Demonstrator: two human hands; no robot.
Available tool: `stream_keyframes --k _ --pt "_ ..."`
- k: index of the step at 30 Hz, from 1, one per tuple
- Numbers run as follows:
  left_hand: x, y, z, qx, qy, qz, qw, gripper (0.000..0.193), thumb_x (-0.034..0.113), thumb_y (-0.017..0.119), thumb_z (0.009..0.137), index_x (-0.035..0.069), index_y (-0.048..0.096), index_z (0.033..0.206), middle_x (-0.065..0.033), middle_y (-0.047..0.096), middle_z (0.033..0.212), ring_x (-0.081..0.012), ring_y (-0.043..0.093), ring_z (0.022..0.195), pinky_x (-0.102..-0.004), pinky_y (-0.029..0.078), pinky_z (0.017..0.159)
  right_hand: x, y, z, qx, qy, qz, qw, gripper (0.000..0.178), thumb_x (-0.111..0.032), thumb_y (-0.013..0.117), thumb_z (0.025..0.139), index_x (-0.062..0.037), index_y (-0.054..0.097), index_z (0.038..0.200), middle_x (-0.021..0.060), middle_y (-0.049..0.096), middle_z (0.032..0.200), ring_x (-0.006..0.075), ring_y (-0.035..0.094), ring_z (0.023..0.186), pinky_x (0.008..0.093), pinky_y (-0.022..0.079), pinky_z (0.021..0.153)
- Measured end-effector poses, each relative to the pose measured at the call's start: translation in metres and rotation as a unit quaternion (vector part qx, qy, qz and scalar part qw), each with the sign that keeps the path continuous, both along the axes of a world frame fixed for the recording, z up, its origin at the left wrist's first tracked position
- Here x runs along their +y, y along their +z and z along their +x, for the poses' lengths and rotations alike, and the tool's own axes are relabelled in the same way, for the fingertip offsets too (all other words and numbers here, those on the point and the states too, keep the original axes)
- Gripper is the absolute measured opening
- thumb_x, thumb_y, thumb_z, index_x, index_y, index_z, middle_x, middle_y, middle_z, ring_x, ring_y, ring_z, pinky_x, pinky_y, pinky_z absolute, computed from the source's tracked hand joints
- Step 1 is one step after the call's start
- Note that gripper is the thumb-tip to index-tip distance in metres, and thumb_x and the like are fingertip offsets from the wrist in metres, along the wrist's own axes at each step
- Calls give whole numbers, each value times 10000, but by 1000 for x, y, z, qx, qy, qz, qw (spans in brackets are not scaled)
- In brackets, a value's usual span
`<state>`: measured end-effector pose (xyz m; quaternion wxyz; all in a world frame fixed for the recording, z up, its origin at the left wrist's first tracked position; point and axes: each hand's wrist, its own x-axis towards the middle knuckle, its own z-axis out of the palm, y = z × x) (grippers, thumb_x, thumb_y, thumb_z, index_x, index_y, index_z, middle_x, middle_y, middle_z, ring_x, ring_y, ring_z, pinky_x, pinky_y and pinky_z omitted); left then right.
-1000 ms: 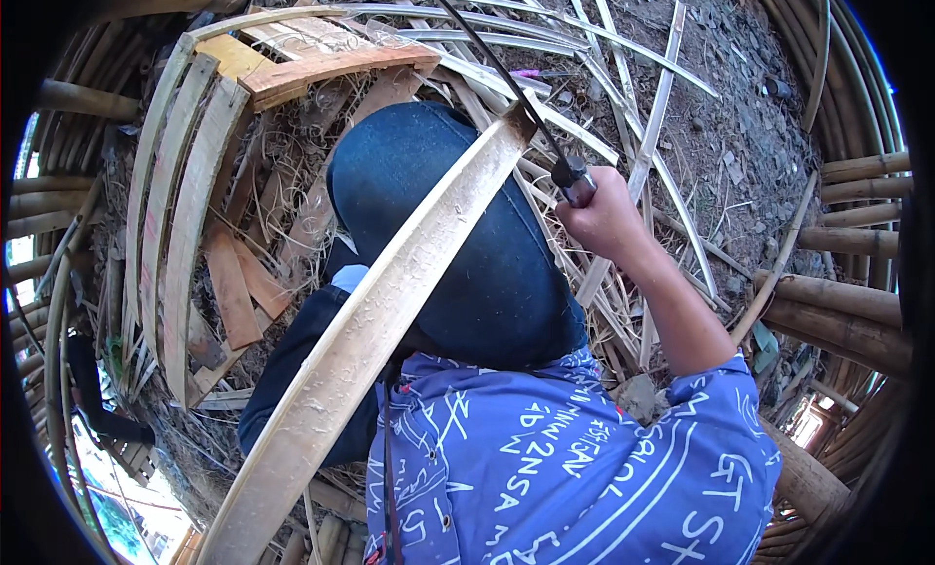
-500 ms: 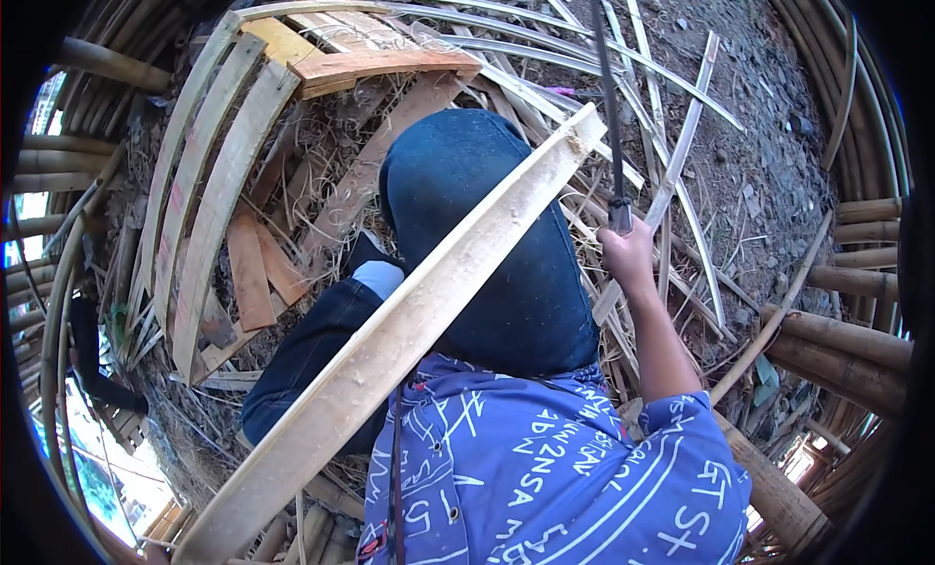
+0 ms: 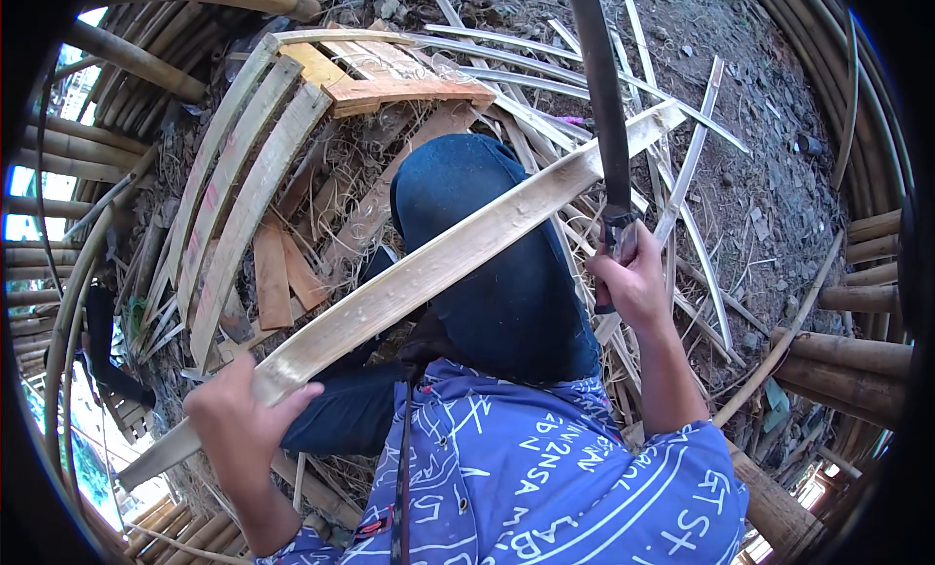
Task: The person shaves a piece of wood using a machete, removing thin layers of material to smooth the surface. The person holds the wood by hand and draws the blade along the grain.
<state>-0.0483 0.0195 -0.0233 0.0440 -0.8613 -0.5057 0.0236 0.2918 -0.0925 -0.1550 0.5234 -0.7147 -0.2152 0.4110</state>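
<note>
A long pale split bamboo piece (image 3: 429,268), hollow side up, slants across my raised knee in dark jeans (image 3: 458,175). My left hand (image 3: 243,409) is closed around its lower left part, thumb along the near edge and fingers hidden beneath. My right hand (image 3: 631,278) grips a machete (image 3: 612,127) by its dark handle. The long dark blade points up and away, crossing in front of the bamboo's upper right part. Whether the blade touches the bamboo, I cannot tell.
Beyond my knee on the left stands a slatted wooden frame (image 3: 255,200). Short reddish boards (image 3: 272,273) lie by it. Long thin bamboo strips (image 3: 696,141) and shavings cover the ground at the right. Thick bamboo poles (image 3: 842,365) line the right side.
My left hand has come into view, holding the split bamboo's lower end. The bamboo has shifted and lies flatter. The machete is raised closer, its broad side showing more.
</note>
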Motion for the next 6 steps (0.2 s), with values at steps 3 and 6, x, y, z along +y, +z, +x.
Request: stream_keyframes --k 3,6 --pt "3 -12 10 30 -15 22 999 663 655 744 555 54 471 621 -122 496 517 -335 523 471 -400 398 459 -1 -2 7 80 -10 30 996 217 4 634 695 -8 486 853 27 501 576 115 497 381 247 409 352" --pt "4 -20 21 -13 -28 22 999 666 664 737 562 54 482 641 -109 524 527 -316 554 483 -394 408 469 -8 -9 19 153 4 34 988 198 -26 616 717 -9 481 862 45 502 581 131 483 355 252 416 342"
